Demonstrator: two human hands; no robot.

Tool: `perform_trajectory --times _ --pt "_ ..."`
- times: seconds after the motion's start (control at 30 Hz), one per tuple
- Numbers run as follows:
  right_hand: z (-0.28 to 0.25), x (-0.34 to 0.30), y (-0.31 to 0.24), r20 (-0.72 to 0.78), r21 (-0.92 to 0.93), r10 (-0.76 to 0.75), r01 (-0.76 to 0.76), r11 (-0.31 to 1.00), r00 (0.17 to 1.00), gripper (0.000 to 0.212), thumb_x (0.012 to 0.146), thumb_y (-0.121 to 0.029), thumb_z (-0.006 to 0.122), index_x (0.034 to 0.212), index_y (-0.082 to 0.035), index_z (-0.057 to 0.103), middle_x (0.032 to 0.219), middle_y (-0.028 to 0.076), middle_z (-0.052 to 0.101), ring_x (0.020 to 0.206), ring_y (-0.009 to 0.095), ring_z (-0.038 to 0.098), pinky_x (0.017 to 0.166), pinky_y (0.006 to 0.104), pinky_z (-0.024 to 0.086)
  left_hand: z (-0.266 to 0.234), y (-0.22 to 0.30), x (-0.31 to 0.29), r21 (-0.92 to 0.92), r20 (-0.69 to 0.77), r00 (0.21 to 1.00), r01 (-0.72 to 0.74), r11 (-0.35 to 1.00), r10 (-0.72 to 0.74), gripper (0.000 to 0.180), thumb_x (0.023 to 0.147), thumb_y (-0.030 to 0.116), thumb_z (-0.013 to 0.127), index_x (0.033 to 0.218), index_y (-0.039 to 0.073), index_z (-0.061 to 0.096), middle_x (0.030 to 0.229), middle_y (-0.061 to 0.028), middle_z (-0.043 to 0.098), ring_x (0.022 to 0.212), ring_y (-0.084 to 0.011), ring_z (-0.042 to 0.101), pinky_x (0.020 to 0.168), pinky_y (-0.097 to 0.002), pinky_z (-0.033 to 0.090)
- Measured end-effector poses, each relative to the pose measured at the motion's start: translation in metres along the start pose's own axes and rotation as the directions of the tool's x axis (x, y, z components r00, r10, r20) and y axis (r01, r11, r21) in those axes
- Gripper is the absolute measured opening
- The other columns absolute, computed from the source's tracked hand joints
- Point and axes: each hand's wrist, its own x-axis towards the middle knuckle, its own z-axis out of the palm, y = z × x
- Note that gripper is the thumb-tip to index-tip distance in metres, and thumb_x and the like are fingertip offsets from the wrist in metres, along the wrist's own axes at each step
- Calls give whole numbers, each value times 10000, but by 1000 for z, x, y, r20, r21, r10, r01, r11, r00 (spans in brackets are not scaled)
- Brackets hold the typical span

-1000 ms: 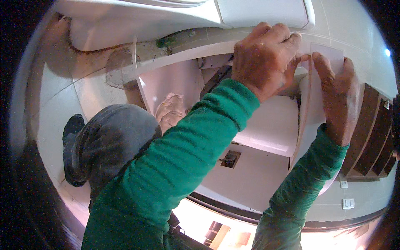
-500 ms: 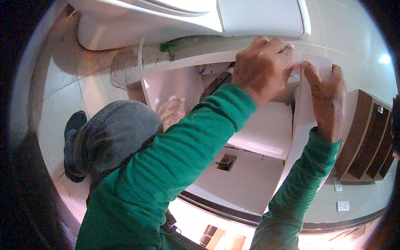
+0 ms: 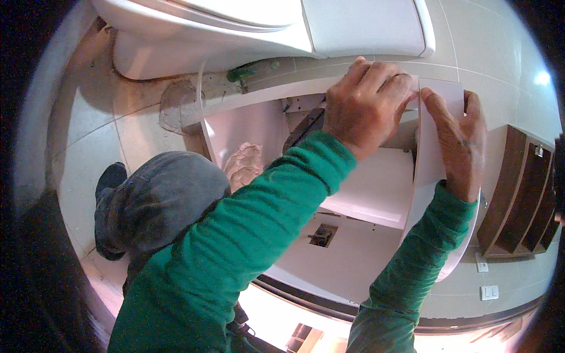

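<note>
At the far right corner of the white cabinet (image 3: 368,253), the right hand (image 3: 463,132) grasps a white panel (image 3: 431,156) standing along the cabinet's right side, thumb on the edge facing the cabinet, other fingers round the outer edge. The left hand (image 3: 369,106) is at the cabinet's far rim, just beside that panel, its fingers bent; whether they pinch anything cannot be told. Inside the cabinet, a dark object (image 3: 305,127) shows partly behind the left arm, and crumpled pale wrapping (image 3: 244,163) lies nearer the left wall. A cutout (image 3: 323,235) opens in the cabinet's near panel. Left of the cabinet is a grey-clothed knee (image 3: 170,188); past its far rim stands a white toilet (image 3: 218,44); to its right, a brown shelf unit (image 3: 518,188).
</note>
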Motion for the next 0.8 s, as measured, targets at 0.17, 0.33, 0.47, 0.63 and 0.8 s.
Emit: perform_trajectory --times 0.17,0.33,0.47,0.63,0.8 --pt "0 -1 -1 -21 -77 -72 70 995 997 490 847 -369 781 1040 55 628 881 210 684 769 283 662 695 392 537 -3 1 0 -43 44 999 5 999 -4 189 781 106 773 967 126 740 966 -38 702 878 -276 668 763 -382 564" --pt "6 -1 1 -85 -282 -186 156 947 979 467 818 -328 815 934 76 609 842 300 667 773 453 678 670 471 545 -5 4 -2 -41 66 998 5 999 -2 171 781 87 763 947 125 747 971 -30 706 880 -279 673 774 -383 567" --pt "6 2 3 -93 -207 -190 168 964 977 478 795 -347 827 857 68 597 804 299 654 754 465 669 645 490 538 -5 4 0 -26 80 997 12 1000 -10 155 794 84 754 945 117 745 964 -38 711 884 -281 678 779 -386 568" --pt "8 3 7 -132 -235 -186 151 960 974 514 767 -392 834 820 65 605 786 297 652 746 468 670 645 493 538 -3 6 -1 -38 73 997 14 999 -11 135 803 98 756 936 115 747 961 -47 719 881 -287 685 780 -393 570" --pt "8 4 8 -115 -256 -223 189 948 968 540 765 -422 844 848 63 620 814 299 669 776 460 685 676 480 550 -3 4 1 -23 83 997 9 1000 -7 130 803 113 764 933 123 755 959 -43 727 888 -274 693 783 -385 574"
